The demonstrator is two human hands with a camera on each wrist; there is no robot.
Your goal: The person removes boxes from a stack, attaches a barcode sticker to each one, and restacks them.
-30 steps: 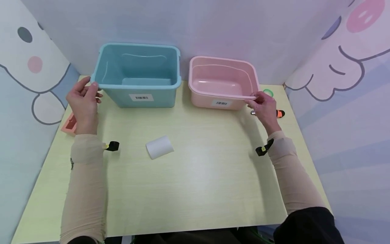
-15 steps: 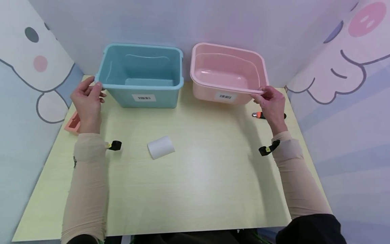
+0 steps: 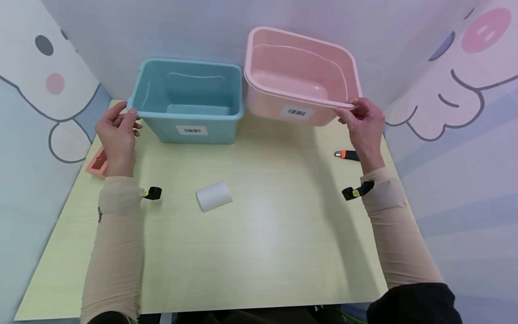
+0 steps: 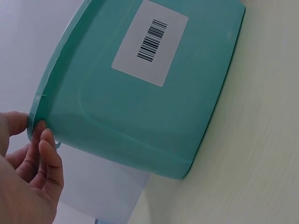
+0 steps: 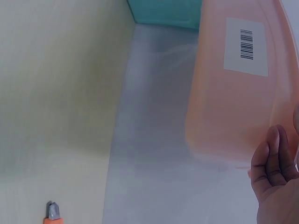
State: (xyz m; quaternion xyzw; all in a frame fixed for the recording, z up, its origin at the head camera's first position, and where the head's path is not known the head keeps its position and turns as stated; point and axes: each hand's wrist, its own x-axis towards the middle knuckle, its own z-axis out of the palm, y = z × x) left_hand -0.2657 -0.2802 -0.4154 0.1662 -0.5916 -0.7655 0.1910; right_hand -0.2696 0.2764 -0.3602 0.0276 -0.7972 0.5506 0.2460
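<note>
My right hand [image 3: 366, 128] pinches the front right corner of a pink plastic bin [image 3: 279, 105], thumb and fingers on its rim. The bin hangs raised above the table, tilted with its left side higher; in the right wrist view a gap shows between the pink bin [image 5: 233, 107] and the tabletop. At the left, a blue bin [image 3: 162, 128] stands upright on the table. My left hand [image 3: 119, 139] pinches its front left rim corner; the left wrist view shows thumb and fingers on the rim of the blue bin [image 4: 140, 112]. Both bins carry a white barcode label and look empty inside.
A white curled piece [image 3: 213, 196] lies mid-table. An orange-and-black cutter-like tool [image 3: 348, 155] lies beneath the right hand, partly hidden by it. A coral-coloured block with a hollow [image 3: 97, 163] sits behind the left wrist. Padded, printed walls [image 3: 194, 27] enclose the table's back and sides.
My right hand has lifted the pink bin off the table, up and toward the back wall, tilting it. The green round item by it is out of sight now. The left hand holds still.
</note>
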